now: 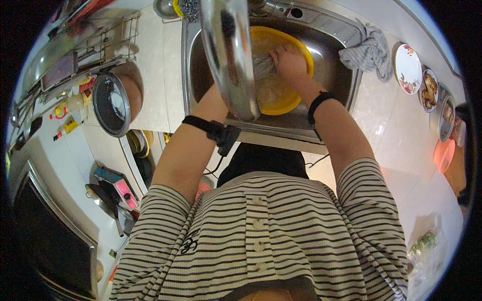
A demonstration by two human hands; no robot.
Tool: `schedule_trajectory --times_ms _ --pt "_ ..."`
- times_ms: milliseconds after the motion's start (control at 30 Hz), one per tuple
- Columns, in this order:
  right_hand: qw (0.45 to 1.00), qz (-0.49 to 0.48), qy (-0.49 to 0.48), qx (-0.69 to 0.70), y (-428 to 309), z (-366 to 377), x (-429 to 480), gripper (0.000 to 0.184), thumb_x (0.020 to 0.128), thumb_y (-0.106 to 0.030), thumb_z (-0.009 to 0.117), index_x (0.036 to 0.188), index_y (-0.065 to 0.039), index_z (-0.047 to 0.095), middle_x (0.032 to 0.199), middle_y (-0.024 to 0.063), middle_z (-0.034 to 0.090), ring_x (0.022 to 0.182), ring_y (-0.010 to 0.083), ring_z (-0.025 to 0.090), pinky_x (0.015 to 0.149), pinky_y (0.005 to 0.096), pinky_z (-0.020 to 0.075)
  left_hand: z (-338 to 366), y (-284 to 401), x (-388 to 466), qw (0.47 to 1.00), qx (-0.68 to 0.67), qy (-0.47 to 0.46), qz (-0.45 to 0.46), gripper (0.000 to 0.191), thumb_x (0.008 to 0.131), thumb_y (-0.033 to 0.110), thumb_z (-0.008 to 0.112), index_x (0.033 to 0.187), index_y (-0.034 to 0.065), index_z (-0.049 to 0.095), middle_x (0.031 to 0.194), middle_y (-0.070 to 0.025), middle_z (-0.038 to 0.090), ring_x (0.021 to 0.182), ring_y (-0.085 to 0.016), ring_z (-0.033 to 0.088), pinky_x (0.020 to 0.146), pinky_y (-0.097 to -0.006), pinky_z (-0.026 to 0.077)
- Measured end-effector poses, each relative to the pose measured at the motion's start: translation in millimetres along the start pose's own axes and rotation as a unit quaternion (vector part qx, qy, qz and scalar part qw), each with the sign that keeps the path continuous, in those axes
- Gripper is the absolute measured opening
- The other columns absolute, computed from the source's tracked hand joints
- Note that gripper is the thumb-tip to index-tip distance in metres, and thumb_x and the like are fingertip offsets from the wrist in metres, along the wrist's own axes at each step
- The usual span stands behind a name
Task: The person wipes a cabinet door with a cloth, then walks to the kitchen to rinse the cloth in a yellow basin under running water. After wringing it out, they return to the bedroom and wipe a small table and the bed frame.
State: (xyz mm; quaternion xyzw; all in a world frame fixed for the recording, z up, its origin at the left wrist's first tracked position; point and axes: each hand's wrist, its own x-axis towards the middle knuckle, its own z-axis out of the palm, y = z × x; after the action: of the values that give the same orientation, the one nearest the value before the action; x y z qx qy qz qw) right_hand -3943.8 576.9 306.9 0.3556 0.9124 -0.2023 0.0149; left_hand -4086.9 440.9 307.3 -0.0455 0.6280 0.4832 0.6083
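A yellow plastic basin [280,106] with liquid inside sits in the stainless steel sink [331,81]. My right hand [289,63] is in the basin, its fingers at a greyish, wet, cloth-like thing [264,64] that I cannot name surely. A curved metal tap spout [235,67] crosses the view in front of the basin's left side. Behind it my left hand is hidden; only the left forearm shows, reaching towards the basin. Both wrists wear black straps, the left one with a small black device.
A grey striped cloth [371,56] hangs over the sink's right rim. Further right stand a floral plate [408,69], a dish of food [429,90] and a pink bowl [444,155]. On the left are a dark metal pot [98,107] and bottles [67,128].
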Motion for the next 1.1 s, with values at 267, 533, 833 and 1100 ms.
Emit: schedule_trajectory --times_ms 267,533,833,1100 --pt "0.931 -0.107 -0.324 -0.129 -16 25 -21 0.051 0.084 -0.038 0.062 0.126 -0.01 0.055 0.126 0.0147 0.055 0.12 0.0286 0.051 0.109 0.0517 0.0251 4 23 -16 0.993 -0.009 0.095 -0.063 0.054 0.092 0.039 0.05 0.135 0.0083 0.04 0.137 -0.0185 0.04 0.116 -0.041 0.044 0.092 -0.064 0.037" --pt "0.956 -0.181 -0.063 0.221 -43 -67 -52 0.045 0.076 -0.04 0.066 0.101 -0.003 0.065 0.111 0.0171 0.061 0.105 0.0346 0.058 0.091 0.0428 0.0464 38 6 -6 0.969 -0.178 -0.045 -0.165 0.042 0.097 0.042 0.044 0.124 0.0103 0.052 0.118 -0.0134 0.06 0.109 -0.03 0.057 0.089 -0.0518 0.048" --pt "0.951 -0.034 0.058 0.302 -82 -61 -41 0.048 0.087 -0.045 0.056 0.097 0.002 0.065 0.105 0.0225 0.06 0.096 0.0387 0.06 0.085 0.0464 0.0476 41 1 -11 0.995 -0.031 -0.011 -0.097 0.043 0.097 0.041 0.046 0.123 0.0083 0.052 0.116 -0.0143 0.059 0.106 -0.031 0.057 0.087 -0.0518 0.047" --pt "0.967 0.089 -0.138 0.194 -20 -22 -3 0.057 0.096 -0.047 0.039 0.103 0.005 0.062 0.099 0.0268 0.062 0.093 0.0384 0.062 0.083 0.0513 0.0483 18 13 -11 0.995 0.028 0.064 -0.066 0.045 0.096 0.041 0.048 0.125 0.0068 0.05 0.118 -0.0156 0.056 0.107 -0.033 0.056 0.086 -0.0536 0.046"
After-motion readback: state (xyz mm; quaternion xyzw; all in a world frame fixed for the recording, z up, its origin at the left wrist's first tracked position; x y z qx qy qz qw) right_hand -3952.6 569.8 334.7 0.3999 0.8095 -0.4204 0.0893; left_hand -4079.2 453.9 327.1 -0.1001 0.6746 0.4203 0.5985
